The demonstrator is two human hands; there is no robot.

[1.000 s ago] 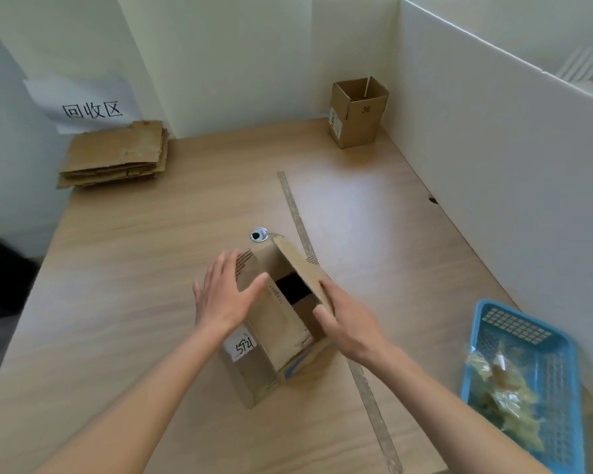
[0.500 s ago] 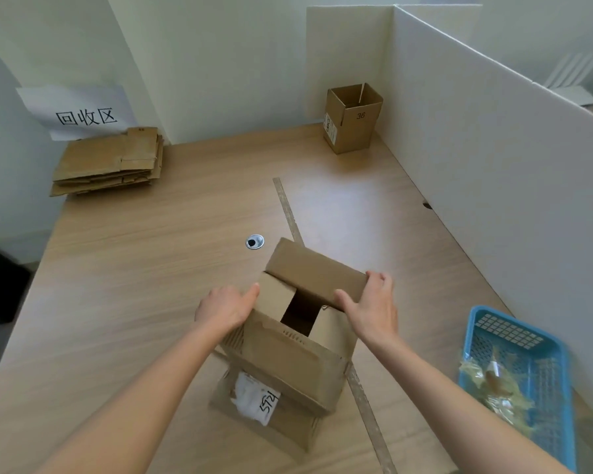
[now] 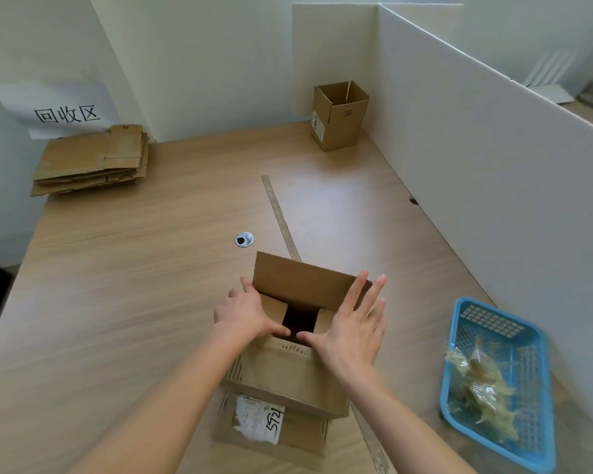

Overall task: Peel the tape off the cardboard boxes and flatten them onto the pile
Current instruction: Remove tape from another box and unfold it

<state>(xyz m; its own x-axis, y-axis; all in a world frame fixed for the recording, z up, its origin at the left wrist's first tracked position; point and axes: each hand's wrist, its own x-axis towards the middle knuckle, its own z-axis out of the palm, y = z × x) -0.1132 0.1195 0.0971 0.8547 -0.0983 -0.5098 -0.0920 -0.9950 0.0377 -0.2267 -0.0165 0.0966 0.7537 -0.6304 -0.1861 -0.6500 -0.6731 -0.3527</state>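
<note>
A brown cardboard box stands on the wooden table in front of me, its top flaps spread and a dark opening showing. A white shipping label is on its near side. My left hand presses on the left top flap, fingers curled at the far flap's edge. My right hand lies flat on the right top flap, fingers spread, thumb at the opening. A pile of flattened cardboard lies at the far left corner under a paper sign. A second open box, marked 36, stands at the far right.
A blue plastic basket with crumpled peeled tape sits at the right near edge. White partition boards wall the right side. A metal grommet and a seam strip lie mid-table.
The box went from tilted on its side to upright with its flaps spread. Both hands moved from the box's sides onto the top flaps, and my right hand opened flat.
</note>
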